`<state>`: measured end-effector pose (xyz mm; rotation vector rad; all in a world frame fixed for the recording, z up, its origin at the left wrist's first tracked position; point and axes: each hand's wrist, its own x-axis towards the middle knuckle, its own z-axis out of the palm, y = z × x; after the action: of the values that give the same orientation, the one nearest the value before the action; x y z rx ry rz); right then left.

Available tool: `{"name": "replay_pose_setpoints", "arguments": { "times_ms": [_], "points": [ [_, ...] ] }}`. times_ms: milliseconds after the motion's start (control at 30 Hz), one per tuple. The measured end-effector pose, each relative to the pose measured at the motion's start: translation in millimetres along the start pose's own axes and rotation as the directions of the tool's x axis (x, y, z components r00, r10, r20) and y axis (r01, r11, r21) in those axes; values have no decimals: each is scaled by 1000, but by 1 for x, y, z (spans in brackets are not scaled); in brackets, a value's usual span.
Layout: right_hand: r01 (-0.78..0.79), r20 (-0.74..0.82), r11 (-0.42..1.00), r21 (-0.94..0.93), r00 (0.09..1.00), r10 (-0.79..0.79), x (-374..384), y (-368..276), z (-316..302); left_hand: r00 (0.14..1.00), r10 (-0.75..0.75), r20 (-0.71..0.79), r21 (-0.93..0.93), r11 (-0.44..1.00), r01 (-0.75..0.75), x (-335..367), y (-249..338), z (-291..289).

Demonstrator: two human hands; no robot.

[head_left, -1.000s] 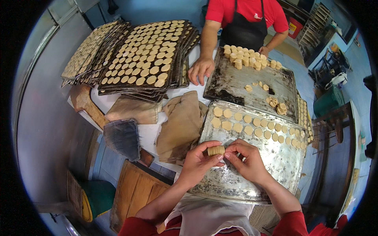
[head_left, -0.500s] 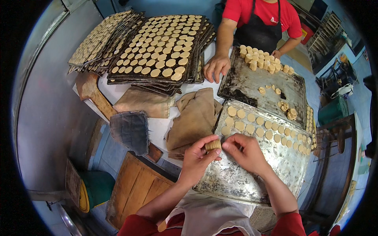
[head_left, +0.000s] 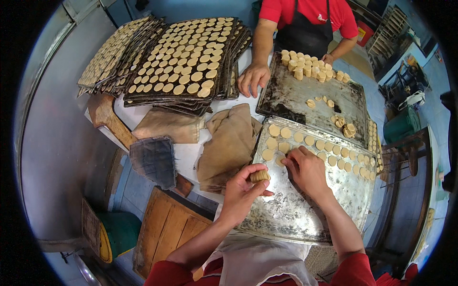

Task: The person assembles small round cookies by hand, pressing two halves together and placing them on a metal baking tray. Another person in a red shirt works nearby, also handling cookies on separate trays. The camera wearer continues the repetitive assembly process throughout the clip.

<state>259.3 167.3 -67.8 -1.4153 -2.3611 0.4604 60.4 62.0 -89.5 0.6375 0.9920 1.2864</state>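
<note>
My left hand [head_left: 244, 193] is closed around a short stack of pale dough rounds [head_left: 260, 176], held just over the left edge of a shiny metal baking tray [head_left: 276, 217]. My right hand [head_left: 307, 174] reaches over that tray, thumb and fingers pinched at the edge of a single dough round [head_left: 279, 161]. That round is at the tray's surface, partly covered by the fingertips. Beyond it, rows of flat dough rounds [head_left: 298, 137] lie spaced along the tray's far side.
A darker tray [head_left: 291, 97] behind holds upright stacks of dough rounds [head_left: 312, 66] and loose pieces. A co-worker's hand [head_left: 254, 78] rests beside it. Left are piled filled trays [head_left: 179, 62], brown cloths [head_left: 226, 143], a dark quilted pad [head_left: 152, 162] and a wooden board [head_left: 169, 233].
My right hand has moved away from the stack, out over the tray, with a dough round at its fingertips. My left hand still holds the stack. The view has shifted slightly.
</note>
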Motion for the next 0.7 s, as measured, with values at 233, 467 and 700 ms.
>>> {"name": "replay_pose_setpoints", "arguments": {
  "times_ms": [233, 467, 700],
  "points": [
    [1, 104, 850, 527, 992, -65, -20, -10, -20, 997, -36, 65, -14, 999, 37, 2, -9, 9],
    [-94, 139, 865, 492, 990, 28, -33, 8, -28, 991, -95, 95, -5, 995, 96, 6, -17, 25],
    [-136, -5, 969, 208, 990, 140, -42, 39, -30, 984, -129, 126, 35, 991, 126, 6, -16, 44]
  ]
}}
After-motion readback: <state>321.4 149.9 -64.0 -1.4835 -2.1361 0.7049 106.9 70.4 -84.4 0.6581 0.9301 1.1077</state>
